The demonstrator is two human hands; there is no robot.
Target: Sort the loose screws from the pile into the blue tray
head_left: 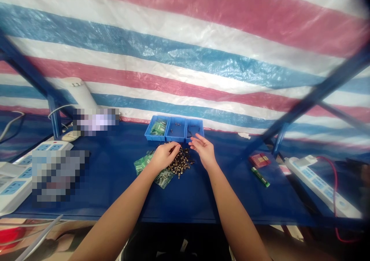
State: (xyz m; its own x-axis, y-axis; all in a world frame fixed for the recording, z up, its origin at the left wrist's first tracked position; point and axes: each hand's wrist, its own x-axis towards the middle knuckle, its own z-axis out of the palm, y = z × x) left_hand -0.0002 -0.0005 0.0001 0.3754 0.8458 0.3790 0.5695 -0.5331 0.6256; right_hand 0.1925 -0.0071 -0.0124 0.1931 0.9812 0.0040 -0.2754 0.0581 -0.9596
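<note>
My left hand [164, 155] is over the left side of a pile of small brass-coloured and dark screw-like pieces [182, 161]. Its fingers are curled into a pinch, and whatever may be between the tips is too small to make out. To the right of the pile, my right hand [204, 150] has its fingers spread, in front of the right-hand blue bin [199, 124]. Dark slim pieces lie in that bin and a few more in the middle bin [177, 125]. The left bin [150, 132] holds green-printed plastic packets [158, 127]. More packets [141, 163] lie under and beside my left forearm, one with silvery screws [164, 178].
Power strips stand left [37, 157] and right [320, 182] on the blue table [112, 184]. A red box [259, 160] and a green tube [260, 177] lie to the right. Blue metal bars [297, 103] slant at both sides before a striped tarp [185, 79].
</note>
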